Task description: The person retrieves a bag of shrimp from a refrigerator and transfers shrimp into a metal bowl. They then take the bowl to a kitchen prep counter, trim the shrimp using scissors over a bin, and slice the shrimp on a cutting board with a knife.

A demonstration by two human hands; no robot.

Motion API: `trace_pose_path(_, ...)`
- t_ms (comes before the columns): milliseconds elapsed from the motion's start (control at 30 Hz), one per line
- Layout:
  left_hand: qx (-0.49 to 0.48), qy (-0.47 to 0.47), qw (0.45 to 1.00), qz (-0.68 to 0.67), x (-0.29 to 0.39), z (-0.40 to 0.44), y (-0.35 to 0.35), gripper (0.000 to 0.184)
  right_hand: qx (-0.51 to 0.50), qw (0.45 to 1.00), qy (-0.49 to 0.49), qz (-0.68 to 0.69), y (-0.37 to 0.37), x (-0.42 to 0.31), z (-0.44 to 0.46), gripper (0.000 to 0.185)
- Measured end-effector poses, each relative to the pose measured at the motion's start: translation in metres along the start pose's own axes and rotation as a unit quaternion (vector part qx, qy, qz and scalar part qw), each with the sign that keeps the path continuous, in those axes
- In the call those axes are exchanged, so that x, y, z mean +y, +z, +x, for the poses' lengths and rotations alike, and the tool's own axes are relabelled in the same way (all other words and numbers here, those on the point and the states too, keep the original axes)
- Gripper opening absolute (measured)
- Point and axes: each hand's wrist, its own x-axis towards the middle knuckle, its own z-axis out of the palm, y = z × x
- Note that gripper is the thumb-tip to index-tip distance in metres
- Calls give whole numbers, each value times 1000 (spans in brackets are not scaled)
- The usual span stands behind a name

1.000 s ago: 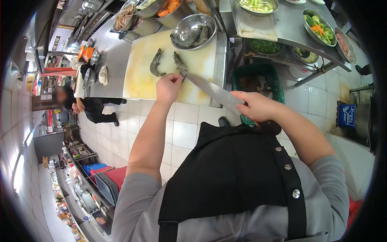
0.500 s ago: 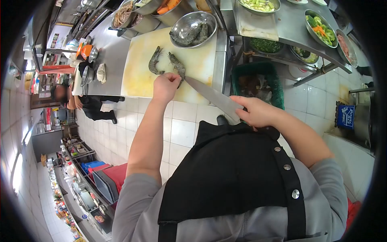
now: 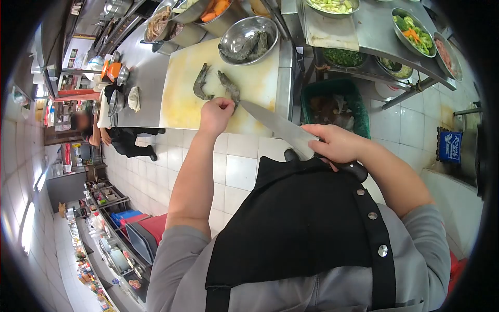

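Observation:
My right hand [image 3: 335, 144] is wrapped round the black handle of a chef's knife [image 3: 278, 126]. The blade points up and left, and its tip is beside the tail end of a grey shrimp [image 3: 228, 87] on the cutting board [image 3: 176, 67]. With thumb and fingers pinched together, my left hand [image 3: 217, 115] holds that shrimp near its tail; the fingertips partly hide the contact. A second shrimp [image 3: 200, 83] lies curled just to the left, apart from both hands. Above them, a steel bowl [image 3: 228, 32] on the board holds several more shrimp [image 3: 253, 47].
Metal containers with sliced carrots [image 3: 215, 9] and other food stand behind the board. At right, a steel table [image 3: 377, 39] carries a bowl of broccoli [image 3: 415, 35]. Below is a green bin [image 3: 358, 106] with scraps. Another person [image 3: 125, 139] stands at the far left.
The whole view has shifted slightly to the right. My left hand stays pinched by the shrimp's tail, and the knife tip remains close to it.

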Motion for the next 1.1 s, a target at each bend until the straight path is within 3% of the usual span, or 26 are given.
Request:
trace_pose_path(167, 22, 13, 997, 66, 22, 3, -8, 31, 14, 999, 1, -34, -2, 3, -1, 53)
trace_pose_path(267, 13, -18, 975, 222, 56, 7, -3, 37, 25, 998, -7, -59, 2, 1, 1, 54)
trace_pose_path(367, 8, 21, 954, 298, 53, 19, 8, 37, 30, 995, 9, -99, 7, -8, -3, 55)
trace_pose_path(467, -22, 37, 957, 287, 48, 27, 0, 37, 36, 994, 7, -103, 9, -4, -4, 57)
trace_pose_path(667, -142, -115, 983, 0, 39, 34, -29, 25, 32, 995, -4, -92, 6, 5, -7, 57)
trace_pose_path(1100, -141, -125, 982, -7, 38, 32, -26, 25, 29, 998, -33, -34, 3, 4, 2, 54)
